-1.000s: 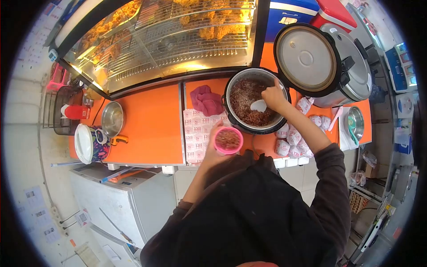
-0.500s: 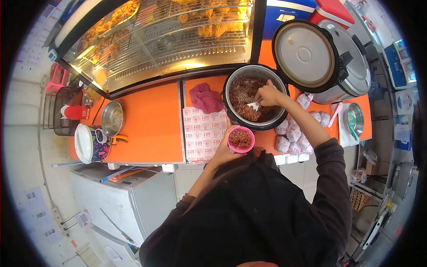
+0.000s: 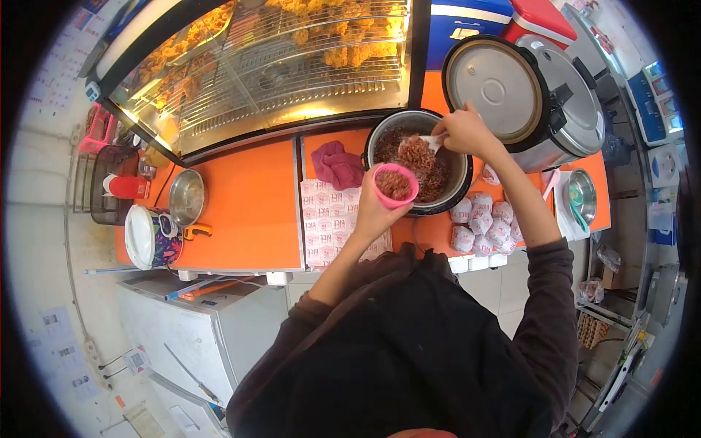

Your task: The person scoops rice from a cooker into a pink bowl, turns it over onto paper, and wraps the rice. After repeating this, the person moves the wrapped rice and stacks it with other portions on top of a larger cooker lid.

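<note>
My left hand (image 3: 374, 214) is wrapped round a pink cup (image 3: 407, 199) that holds reddish-brown rice. The cup is tilted over the near left rim of the rice cooker (image 3: 461, 191). Above the pot, my right hand (image 3: 467, 133) grips a white rice paddle (image 3: 435, 141) heaped with a scoop of rice (image 3: 417, 155). More of the same rice lies inside the pot. Left of the cooker, a stack of printed rice wrappers (image 3: 321, 219) lies on the counter, with a maroon cloth (image 3: 337, 165) at its upper edge.
Several wrapped rice portions (image 3: 482, 223) sit right of the cooker. Its open lid (image 3: 498, 91) stands behind them, beside another large cooker (image 3: 566, 95). A lit glass cabinet of fried chicken (image 3: 270, 80) runs along the back. Metal bowls (image 3: 188, 197) stand at both ends of the orange counter (image 3: 248, 212).
My right hand has lifted the paddle out of the rice with a scoop on it. My left hand has raised the cup up to the pot's rim and tilted it.
</note>
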### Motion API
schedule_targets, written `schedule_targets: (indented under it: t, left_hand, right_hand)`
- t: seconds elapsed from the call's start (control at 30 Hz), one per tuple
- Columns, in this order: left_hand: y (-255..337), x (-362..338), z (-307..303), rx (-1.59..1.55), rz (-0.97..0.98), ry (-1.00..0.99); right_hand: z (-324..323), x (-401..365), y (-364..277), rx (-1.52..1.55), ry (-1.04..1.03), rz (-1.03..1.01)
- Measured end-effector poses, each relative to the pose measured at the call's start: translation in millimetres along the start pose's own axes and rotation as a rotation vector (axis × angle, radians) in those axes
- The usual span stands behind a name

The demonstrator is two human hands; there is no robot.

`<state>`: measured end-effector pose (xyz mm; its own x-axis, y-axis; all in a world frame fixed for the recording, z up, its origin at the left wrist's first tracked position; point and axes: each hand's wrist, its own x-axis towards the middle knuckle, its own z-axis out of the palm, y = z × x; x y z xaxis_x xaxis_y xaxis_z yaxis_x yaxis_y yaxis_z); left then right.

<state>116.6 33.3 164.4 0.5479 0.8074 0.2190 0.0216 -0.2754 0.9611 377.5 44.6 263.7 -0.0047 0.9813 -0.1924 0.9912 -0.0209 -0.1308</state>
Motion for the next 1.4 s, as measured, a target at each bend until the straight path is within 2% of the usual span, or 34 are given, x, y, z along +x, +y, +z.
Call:
schedule_targets:
  t: [0.03, 0.07, 0.13, 0.2, 0.3, 0.43, 0.57, 0.67, 0.73, 0.8, 0.93, 1.07, 1.2, 1.27, 1.3, 1.4]
  left_hand:
    - [-3.0, 12.0, 10.3, -0.003, 0.006, -0.004]
    - [-7.4, 24.4, 21.4, -0.026, 0.000, 0.042]
    - [-12.9, 46.2, 37.9, -0.054, 0.003, 0.086]
    - [-15.2, 63.2, 50.2, -0.095, 0.036, 0.135]
    - [-13.8, 72.2, 60.0, -0.067, 0.019, 0.140]
    - [-20.8, 72.7, 69.4, -0.026, 0.059, 0.192]
    - [-17.1, 71.0, 63.9, -0.095, 0.020, 0.163]
    - [-21.4, 73.0, 62.0, -0.096, 0.031, 0.165]
    - [-23.2, 68.2, 61.8, -0.179, -0.059, 0.145]
    - [-27.6, 63.9, 61.8, -0.155, -0.061, 0.156]
    - [-24.1, 59.4, 62.0, -0.127, -0.051, 0.151]
    - [-13.2, 56.5, 66.9, -0.036, -0.042, 0.198]
    - [-5.9, 54.7, 59.7, -0.079, 0.024, 0.145]
    - [-1.7, 52.4, 54.4, 0.032, 0.116, 0.139]
    - [-3.2, 51.5, 54.8, -0.063, 0.106, 0.136]
    - [-0.4, 55.3, 57.6, -0.124, 0.095, 0.164]
  right_hand:
    - [-9.2, -12.0, -12.1, -0.085, 0.123, -0.010]
    - [-7.1, -21.9, -25.2, -0.090, 0.128, -0.004]
    - [3.9, -40.6, -52.5, -0.416, 0.442, 0.128]
    - [30.7, -57.7, -77.3, -0.474, 0.519, 0.251]
    - [62.3, -74.2, -101.2, -0.395, 0.475, 0.379]
    - [80.6, -85.0, -120.4, -0.456, 0.552, 0.386]
    - [79.1, -94.4, -130.2, -0.414, 0.481, 0.396]
    - [78.7, -102.9, -131.6, -0.434, 0.539, 0.300]
    - [78.5, -109.2, -130.9, -0.426, 0.485, 0.251]
    - [77.0, -116.6, -125.1, -0.424, 0.448, 0.201]
    - [58.9, -130.0, -115.6, -0.403, 0.312, 0.134]
    - [49.9, -130.5, -102.5, -0.305, 0.284, 0.076]
    - [42.1, -131.4, -90.7, -0.272, 0.303, 0.061]
    - [18.1, -127.3, -58.5, 0.004, 0.260, 0.019]
    - [-0.2, -128.7, -49.6, 0.100, 0.265, 0.041]
    - [-20.9, -129.8, -52.4, -0.070, 0.258, 0.011]
